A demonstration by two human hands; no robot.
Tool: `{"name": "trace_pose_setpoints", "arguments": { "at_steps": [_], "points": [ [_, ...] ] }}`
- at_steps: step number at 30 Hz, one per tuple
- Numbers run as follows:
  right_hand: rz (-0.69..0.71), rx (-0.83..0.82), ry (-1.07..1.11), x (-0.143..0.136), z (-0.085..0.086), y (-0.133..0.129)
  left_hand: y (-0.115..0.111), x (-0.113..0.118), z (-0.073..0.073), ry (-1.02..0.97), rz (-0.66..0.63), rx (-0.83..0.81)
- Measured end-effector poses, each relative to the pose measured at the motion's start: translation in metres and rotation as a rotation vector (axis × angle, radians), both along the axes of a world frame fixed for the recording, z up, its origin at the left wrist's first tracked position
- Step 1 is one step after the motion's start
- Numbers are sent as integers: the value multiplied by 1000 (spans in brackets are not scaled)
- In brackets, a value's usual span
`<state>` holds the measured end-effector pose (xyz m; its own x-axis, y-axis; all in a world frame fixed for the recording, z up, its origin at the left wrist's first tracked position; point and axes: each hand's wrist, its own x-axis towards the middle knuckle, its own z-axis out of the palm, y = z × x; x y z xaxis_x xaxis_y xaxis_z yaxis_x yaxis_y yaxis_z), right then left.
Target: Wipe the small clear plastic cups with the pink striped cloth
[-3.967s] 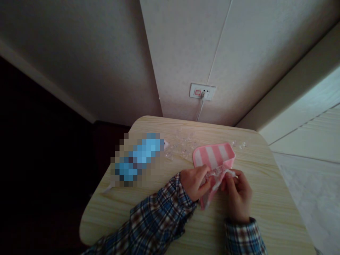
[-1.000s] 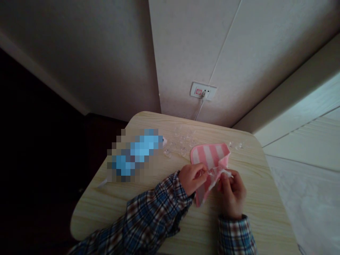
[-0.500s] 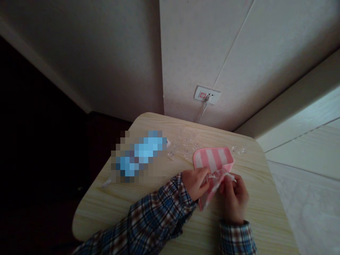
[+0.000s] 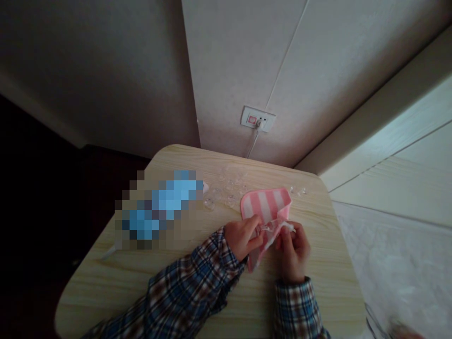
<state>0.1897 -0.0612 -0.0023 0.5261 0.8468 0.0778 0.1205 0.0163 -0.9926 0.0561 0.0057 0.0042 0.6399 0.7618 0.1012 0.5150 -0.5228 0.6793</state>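
A pink and white striped cloth (image 4: 266, 203) lies partly folded on the wooden table. My left hand (image 4: 243, 236) pinches a small clear piece (image 4: 265, 228) over the cloth. Close beside it on the right, my right hand (image 4: 294, 249) is closed on a folded edge of the cloth, with a whitish bit showing at its fingertips. Several clear plastic pieces (image 4: 231, 186) lie on the table behind and left of the cloth, and a few more (image 4: 298, 190) are to its right.
A blurred-out blue object (image 4: 173, 195) lies at the table's left, with a white strip near its lower end. The wooden table (image 4: 247, 301) has rounded corners. Behind it, a wall socket (image 4: 258, 118) holds a plug with a white cable. Something blurred shows at the lower right.
The whole view has shifted, so table, cloth and hands appear further left. Both hands keep their grips, with little change between them.
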Motion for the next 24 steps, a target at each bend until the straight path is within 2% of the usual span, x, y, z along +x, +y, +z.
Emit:
{"name": "trace_pose_setpoints", "arguments": {
  "at_steps": [8, 16, 24],
  "points": [
    [-23, -39, -28, 1, 0, 1, 0, 1, -3, 11, 23, 9],
    [19, -16, 19, 2, 0, 0, 0, 3, -3, -51, 8, -101],
    [23, -2, 24, 1, 0, 0, -1, 4, -5, -69, 2, -125]
  ]
}}
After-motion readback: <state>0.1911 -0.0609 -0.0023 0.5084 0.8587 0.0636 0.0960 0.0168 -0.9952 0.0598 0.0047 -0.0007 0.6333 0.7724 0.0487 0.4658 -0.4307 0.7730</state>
